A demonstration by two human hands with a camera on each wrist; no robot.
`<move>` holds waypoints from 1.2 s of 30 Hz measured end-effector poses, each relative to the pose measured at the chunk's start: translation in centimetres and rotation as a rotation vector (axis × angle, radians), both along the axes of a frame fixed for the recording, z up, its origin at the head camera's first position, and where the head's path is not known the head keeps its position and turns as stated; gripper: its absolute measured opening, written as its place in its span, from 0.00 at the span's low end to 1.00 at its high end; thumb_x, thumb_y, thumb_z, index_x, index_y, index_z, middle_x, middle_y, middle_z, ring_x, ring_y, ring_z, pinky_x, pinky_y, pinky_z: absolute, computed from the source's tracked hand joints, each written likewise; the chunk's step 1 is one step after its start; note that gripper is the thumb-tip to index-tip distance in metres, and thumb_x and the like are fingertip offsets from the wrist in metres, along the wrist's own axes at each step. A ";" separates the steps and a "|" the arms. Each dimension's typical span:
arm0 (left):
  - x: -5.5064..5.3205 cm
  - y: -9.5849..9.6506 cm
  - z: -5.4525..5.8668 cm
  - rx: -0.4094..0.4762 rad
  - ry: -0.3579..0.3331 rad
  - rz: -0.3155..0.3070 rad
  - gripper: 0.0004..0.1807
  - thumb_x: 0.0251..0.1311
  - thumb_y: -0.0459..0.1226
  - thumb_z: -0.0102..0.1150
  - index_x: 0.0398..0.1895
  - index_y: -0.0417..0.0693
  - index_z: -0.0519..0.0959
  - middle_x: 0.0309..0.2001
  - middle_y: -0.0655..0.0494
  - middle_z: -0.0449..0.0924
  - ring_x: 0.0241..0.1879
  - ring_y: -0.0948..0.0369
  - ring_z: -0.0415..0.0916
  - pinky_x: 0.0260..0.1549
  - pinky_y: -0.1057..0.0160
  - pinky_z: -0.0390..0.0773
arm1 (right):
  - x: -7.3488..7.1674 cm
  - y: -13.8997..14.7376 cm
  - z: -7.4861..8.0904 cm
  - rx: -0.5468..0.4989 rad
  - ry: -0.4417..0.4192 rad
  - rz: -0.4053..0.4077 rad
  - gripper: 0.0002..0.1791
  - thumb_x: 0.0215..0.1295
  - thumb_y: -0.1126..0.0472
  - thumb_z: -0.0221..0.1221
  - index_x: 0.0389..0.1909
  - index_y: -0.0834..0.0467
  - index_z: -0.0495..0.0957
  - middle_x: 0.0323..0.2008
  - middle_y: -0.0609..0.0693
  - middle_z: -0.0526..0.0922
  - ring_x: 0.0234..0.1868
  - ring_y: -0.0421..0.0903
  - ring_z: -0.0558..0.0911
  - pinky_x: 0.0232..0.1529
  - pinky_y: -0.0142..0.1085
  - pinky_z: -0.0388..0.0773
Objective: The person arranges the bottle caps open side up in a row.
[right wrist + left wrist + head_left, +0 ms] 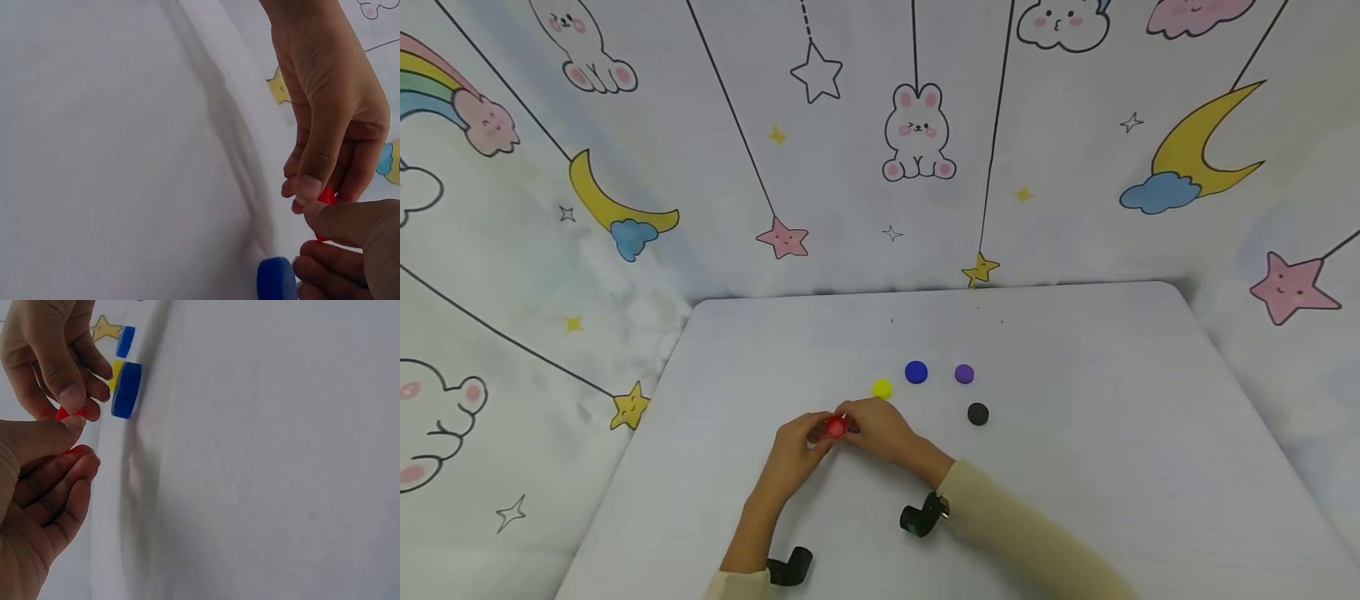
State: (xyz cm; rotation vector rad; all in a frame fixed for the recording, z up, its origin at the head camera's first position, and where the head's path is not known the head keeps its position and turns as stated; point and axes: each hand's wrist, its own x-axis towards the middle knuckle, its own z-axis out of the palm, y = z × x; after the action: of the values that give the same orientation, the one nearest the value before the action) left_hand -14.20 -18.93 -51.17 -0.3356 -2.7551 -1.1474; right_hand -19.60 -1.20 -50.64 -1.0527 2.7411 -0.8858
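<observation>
A small red bottle cap (836, 427) is pinched between both hands, mostly covered by fingers in the wrist views. My left hand (797, 454) grips it from the left, thumb and fingertips at its rim. From the other side, my right hand (880, 429) pinches it too, as the red edge (326, 196) between the thumbs shows. Low by the right fingertips is a blue cap (127, 390), which the right wrist view also catches. Just beyond the right hand lies a yellow cap (882, 388), partly covered in the left wrist view.
Farther back on the white table (1075, 500) lie another blue cap (916, 372) and a purple cap (964, 374). A black cap (977, 414) lies right of the right hand. Behind the table hangs a printed backdrop (850, 183).
</observation>
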 end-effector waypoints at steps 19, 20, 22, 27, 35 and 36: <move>-0.6 -3.2 -1.8 -0.121 -0.117 0.076 0.17 0.46 0.26 0.73 0.42 0.39 0.82 0.26 0.58 0.75 0.28 0.64 0.72 0.29 0.68 0.76 | -0.9 -5.1 -0.4 0.249 -0.057 -0.025 0.15 0.56 0.53 0.71 0.44 0.50 0.85 0.33 0.41 0.85 0.32 0.37 0.78 0.27 0.28 0.74; -0.7 -3.2 -1.8 -0.120 -0.131 0.074 0.17 0.47 0.26 0.72 0.42 0.39 0.82 0.26 0.58 0.75 0.28 0.65 0.71 0.29 0.68 0.75 | -0.9 -5.1 -0.5 0.246 -0.059 -0.024 0.15 0.56 0.53 0.71 0.44 0.49 0.84 0.33 0.40 0.85 0.31 0.36 0.78 0.27 0.28 0.73; -0.7 -3.1 -1.7 -0.114 -0.158 0.072 0.17 0.48 0.26 0.72 0.43 0.39 0.81 0.26 0.59 0.74 0.27 0.65 0.71 0.29 0.69 0.74 | -1.0 -4.9 -0.6 0.241 -0.067 -0.024 0.14 0.57 0.53 0.70 0.44 0.49 0.84 0.32 0.40 0.85 0.29 0.36 0.77 0.26 0.27 0.72; -0.7 -2.7 -1.2 -0.125 -0.185 0.057 0.18 0.50 0.27 0.71 0.46 0.38 0.81 0.27 0.56 0.76 0.29 0.64 0.72 0.30 0.66 0.75 | -0.8 -4.1 -0.4 0.277 -0.018 -0.026 0.18 0.60 0.52 0.68 0.50 0.50 0.83 0.38 0.43 0.85 0.35 0.39 0.80 0.32 0.30 0.77; 0.3 -1.3 -0.1 -0.233 -0.090 0.150 0.31 0.47 0.31 0.75 0.56 0.34 0.75 0.40 0.45 0.75 0.39 0.53 0.75 0.39 0.55 0.79 | -0.3 -0.3 0.2 0.233 0.110 -0.133 0.23 0.59 0.53 0.69 0.55 0.51 0.80 0.45 0.48 0.82 0.43 0.42 0.81 0.44 0.33 0.81; 0.5 -1.0 -0.1 -0.244 -0.042 0.150 0.32 0.46 0.32 0.76 0.56 0.34 0.76 0.43 0.43 0.75 0.42 0.51 0.75 0.42 0.54 0.79 | -0.2 0.1 0.0 0.231 0.111 -0.147 0.23 0.59 0.53 0.69 0.56 0.51 0.80 0.45 0.48 0.82 0.45 0.43 0.80 0.46 0.34 0.81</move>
State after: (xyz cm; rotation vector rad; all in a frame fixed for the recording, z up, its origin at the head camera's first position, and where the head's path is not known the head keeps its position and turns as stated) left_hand -13.68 -19.91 -51.29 -0.1284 -2.9036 -0.7941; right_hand -19.81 -1.06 -50.68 -0.8944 2.9538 -0.5206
